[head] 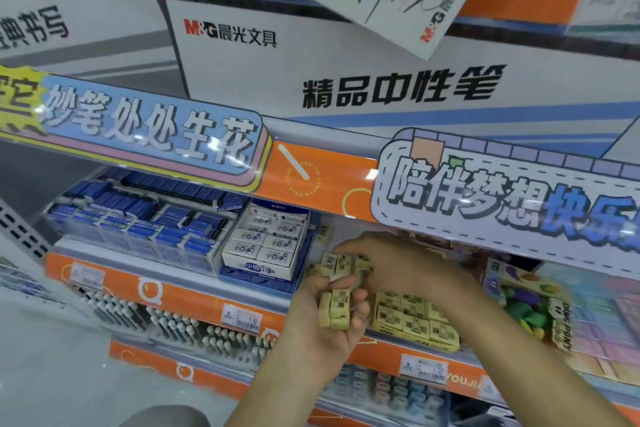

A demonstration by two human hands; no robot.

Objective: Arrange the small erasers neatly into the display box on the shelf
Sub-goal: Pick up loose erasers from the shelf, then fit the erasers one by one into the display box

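Observation:
Small pale yellow erasers with printed labels fill the yellow display box (pixel 417 340) on the middle shelf, lying in neat rows. My left hand (pixel 322 319) is palm up in front of the box's left end and cups several loose yellow erasers (pixel 334 312). Just above it, my right hand (pixel 391 263) reaches in from the right, with its fingers closed on a few more yellow erasers (pixel 341 263). The box's far left part is hidden behind my hands.
A white and blue box of white erasers (pixel 266 246) stands left of the yellow box, and clear trays of blue erasers (pixel 138 218) lie further left. A colourful toy pack (pixel 530 305) sits to the right. An orange shelf edge with banners (pixel 502 198) overhangs closely above.

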